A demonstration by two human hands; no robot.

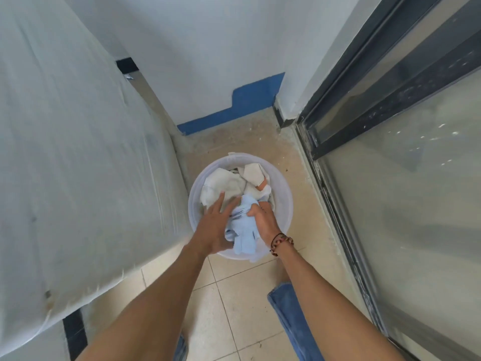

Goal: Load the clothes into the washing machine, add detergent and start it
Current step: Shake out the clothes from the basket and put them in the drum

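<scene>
A round white plastic basket (283, 204) stands on the tiled floor and is full of clothes. A light blue garment (243, 230) lies bunched on top at the near side, over white clothes (223, 186). My right hand (263, 220), with a beaded bracelet on the wrist, grips the blue garment from the right. My left hand (217, 225) reaches in from the left with fingers spread, touching the blue garment and the white cloth. The washing machine is not in view.
A large white mattress (73, 152) leans along the left side. A sliding glass door with a dark frame (343, 209) runs along the right. A white wall with a blue skirting (234, 110) closes the far end. My jeans (289, 321) show below.
</scene>
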